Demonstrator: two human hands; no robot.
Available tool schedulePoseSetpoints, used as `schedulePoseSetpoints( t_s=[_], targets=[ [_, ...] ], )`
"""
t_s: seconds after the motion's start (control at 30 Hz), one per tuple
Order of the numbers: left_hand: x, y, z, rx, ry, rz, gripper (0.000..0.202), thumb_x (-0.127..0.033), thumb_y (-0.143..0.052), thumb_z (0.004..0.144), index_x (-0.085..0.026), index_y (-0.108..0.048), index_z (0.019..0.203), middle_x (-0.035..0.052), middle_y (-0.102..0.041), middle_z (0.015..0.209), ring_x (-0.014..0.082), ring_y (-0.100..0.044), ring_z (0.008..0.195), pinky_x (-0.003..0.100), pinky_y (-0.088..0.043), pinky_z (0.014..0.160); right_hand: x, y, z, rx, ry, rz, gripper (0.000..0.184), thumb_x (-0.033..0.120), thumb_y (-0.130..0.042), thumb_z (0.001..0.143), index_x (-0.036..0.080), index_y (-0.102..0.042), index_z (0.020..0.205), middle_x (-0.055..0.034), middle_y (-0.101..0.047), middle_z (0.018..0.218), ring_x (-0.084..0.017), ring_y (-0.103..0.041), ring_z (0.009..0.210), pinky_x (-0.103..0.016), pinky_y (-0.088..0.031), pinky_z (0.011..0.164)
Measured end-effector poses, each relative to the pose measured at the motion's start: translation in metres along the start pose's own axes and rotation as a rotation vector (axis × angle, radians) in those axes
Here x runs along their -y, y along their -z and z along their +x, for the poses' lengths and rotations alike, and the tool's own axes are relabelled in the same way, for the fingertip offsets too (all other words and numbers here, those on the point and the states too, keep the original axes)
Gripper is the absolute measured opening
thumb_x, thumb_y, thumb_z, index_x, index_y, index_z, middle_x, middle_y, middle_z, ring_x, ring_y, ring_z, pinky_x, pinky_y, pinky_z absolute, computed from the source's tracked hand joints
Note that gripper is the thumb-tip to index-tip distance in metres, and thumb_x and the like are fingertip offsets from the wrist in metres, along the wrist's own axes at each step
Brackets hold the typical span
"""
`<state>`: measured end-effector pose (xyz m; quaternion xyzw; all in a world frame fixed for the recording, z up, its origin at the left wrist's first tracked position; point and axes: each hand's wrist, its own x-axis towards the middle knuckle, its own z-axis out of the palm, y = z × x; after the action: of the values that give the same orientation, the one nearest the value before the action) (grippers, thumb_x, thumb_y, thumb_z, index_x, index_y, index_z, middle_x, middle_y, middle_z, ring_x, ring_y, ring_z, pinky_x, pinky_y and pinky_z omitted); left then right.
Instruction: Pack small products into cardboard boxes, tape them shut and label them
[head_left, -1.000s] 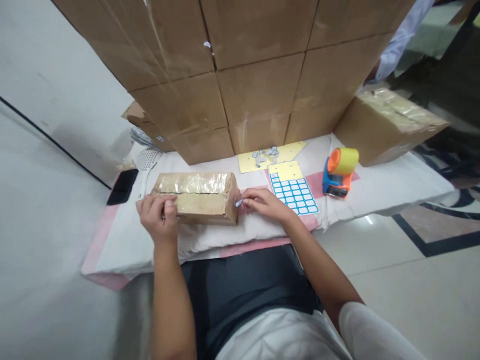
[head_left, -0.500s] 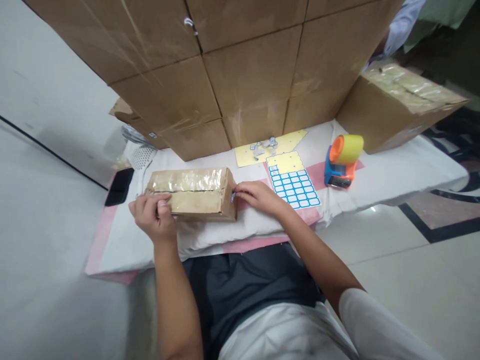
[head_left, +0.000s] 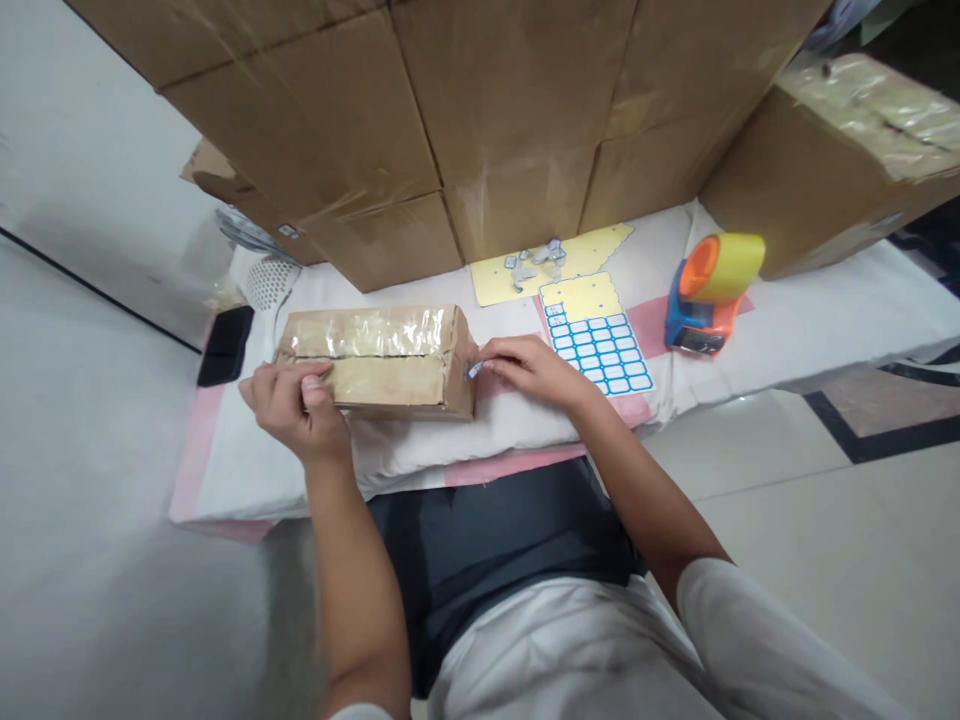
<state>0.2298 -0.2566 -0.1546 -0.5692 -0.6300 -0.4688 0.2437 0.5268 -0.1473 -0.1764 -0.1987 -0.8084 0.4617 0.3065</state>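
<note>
A taped cardboard box [head_left: 390, 380] lies on the cloth-covered table in front of me. My left hand [head_left: 296, 405] is closed on the box's left end, fingers behind it and thumb towards the front. At the right end, my right hand [head_left: 525, 368] pinches a small blue-edged sticker [head_left: 474, 370], which is against or very near the box's end face. Just right of that hand lies a sheet of blue-bordered stickers [head_left: 600, 350] with a bare yellow upper part. Behind it, crumpled sticker scraps [head_left: 536, 262] rest on a yellow backing sheet [head_left: 491, 285].
Large cardboard boxes [head_left: 517, 120] are stacked along the table's back. A tape dispenser [head_left: 705, 300] with yellow tape stands at the right, before another taped carton [head_left: 795, 170]. A black phone [head_left: 225, 345] and a white perforated item [head_left: 270, 282] lie at the left.
My view has shifted slightly closer. My right hand has drawn back a little from the box's end, with the sticker still between its fingertips. The left hand keeps its hold.
</note>
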Motion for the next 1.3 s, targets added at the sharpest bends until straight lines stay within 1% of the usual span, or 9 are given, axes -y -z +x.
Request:
schedulePoseSetpoints(
  t_s=[0.2, 0.4, 0.63, 0.8, 0.9, 1.03, 1.17, 1.23, 1.3],
  targets=[
    [-0.002, -0.001, 0.0, 0.023, 0.033, 0.078, 0.036, -0.03, -0.037, 0.095, -0.017, -0.066, 0.078, 0.009, -0.064, 0.077, 0.0218, -0.052, 0.084, 0.046, -0.045, 0.091, -0.007, -0.006, 0.004, 0.06, 0.049, -0.036, 0.023, 0.032, -0.048, 0.105, 0.02, -0.067, 0.1, -0.0045, -0.072, 0.1, -0.019, -0.066, 0.095, -0.031, -0.048, 0.085],
    [-0.003, -0.003, 0.0, -0.008, -0.002, 0.021, 0.039, -0.032, -0.036, 0.098, -0.016, -0.066, 0.079, 0.0098, -0.066, 0.077, 0.0222, -0.053, 0.084, 0.048, -0.044, 0.092, -0.004, -0.008, 0.005, 0.026, 0.041, -0.096, 0.02, 0.028, -0.047, 0.105, 0.021, -0.065, 0.101, -0.0054, -0.072, 0.105, -0.02, -0.065, 0.1, -0.033, -0.047, 0.088],
    [-0.002, -0.002, 0.0, -0.008, 0.008, -0.024, 0.039, -0.033, -0.04, 0.099, -0.015, -0.069, 0.08, 0.009, -0.063, 0.077, 0.0227, -0.053, 0.086, 0.047, -0.043, 0.092, 0.001, -0.011, 0.008, 0.013, 0.03, -0.11, 0.018, 0.025, -0.048, 0.103, 0.021, -0.063, 0.094, -0.0029, -0.07, 0.095, -0.018, -0.062, 0.087, -0.03, -0.043, 0.081],
    [-0.002, 0.001, 0.001, 0.04, 0.028, 0.03, 0.036, -0.032, -0.04, 0.097, -0.017, -0.067, 0.078, 0.0075, -0.062, 0.076, 0.0215, -0.051, 0.081, 0.046, -0.042, 0.09, 0.003, -0.017, 0.008, -0.143, -0.153, -0.206, 0.015, 0.035, -0.065, 0.095, 0.021, -0.061, 0.093, 0.0009, -0.065, 0.081, -0.015, -0.057, 0.073, -0.028, -0.037, 0.07],
    [-0.003, 0.003, 0.001, 0.056, 0.034, 0.027, 0.034, -0.032, -0.041, 0.096, -0.017, -0.066, 0.079, 0.0069, -0.061, 0.075, 0.0217, -0.051, 0.081, 0.047, -0.041, 0.09, 0.001, -0.017, 0.007, -0.244, -0.224, -0.186, 0.044, 0.044, -0.077, 0.085, 0.021, -0.058, 0.117, -0.004, -0.069, 0.1, -0.019, -0.06, 0.082, -0.03, -0.042, 0.074],
    [0.0, 0.003, 0.001, 0.053, 0.03, 0.032, 0.036, -0.035, -0.042, 0.095, -0.017, -0.067, 0.078, 0.0073, -0.063, 0.076, 0.0221, -0.052, 0.08, 0.047, -0.041, 0.089, -0.001, -0.015, 0.009, -0.177, -0.152, -0.025, 0.064, 0.036, -0.076, 0.086, 0.025, -0.049, 0.143, -0.0104, -0.061, 0.14, -0.026, -0.062, 0.114, -0.038, -0.049, 0.095],
    [0.005, 0.001, 0.001, 0.029, 0.024, 0.001, 0.041, -0.041, -0.042, 0.095, -0.017, -0.069, 0.076, 0.0083, -0.064, 0.074, 0.0238, -0.055, 0.079, 0.049, -0.043, 0.09, -0.005, -0.015, 0.012, -0.083, -0.101, 0.13, 0.065, 0.031, -0.076, 0.087, 0.028, -0.05, 0.146, -0.0067, -0.058, 0.149, -0.027, -0.057, 0.132, -0.042, -0.045, 0.11],
    [0.007, 0.002, -0.001, 0.007, 0.04, -0.016, 0.043, -0.047, -0.041, 0.093, -0.02, -0.071, 0.075, 0.0086, -0.064, 0.074, 0.0269, -0.058, 0.082, 0.051, -0.044, 0.092, -0.006, -0.016, 0.011, -0.089, -0.093, 0.152, 0.064, 0.035, -0.076, 0.086, 0.027, -0.052, 0.145, -0.0065, -0.058, 0.149, -0.028, -0.056, 0.134, -0.043, -0.043, 0.113],
    [0.008, 0.002, -0.004, -0.015, 0.065, -0.037, 0.043, -0.051, -0.041, 0.09, -0.025, -0.073, 0.077, 0.0086, -0.065, 0.074, 0.031, -0.062, 0.088, 0.055, -0.044, 0.095, -0.002, -0.019, 0.007, -0.052, -0.111, 0.147, 0.076, 0.042, -0.079, 0.083, 0.028, -0.046, 0.15, -0.0075, -0.06, 0.147, -0.03, -0.058, 0.133, -0.044, -0.045, 0.112]
  ],
)
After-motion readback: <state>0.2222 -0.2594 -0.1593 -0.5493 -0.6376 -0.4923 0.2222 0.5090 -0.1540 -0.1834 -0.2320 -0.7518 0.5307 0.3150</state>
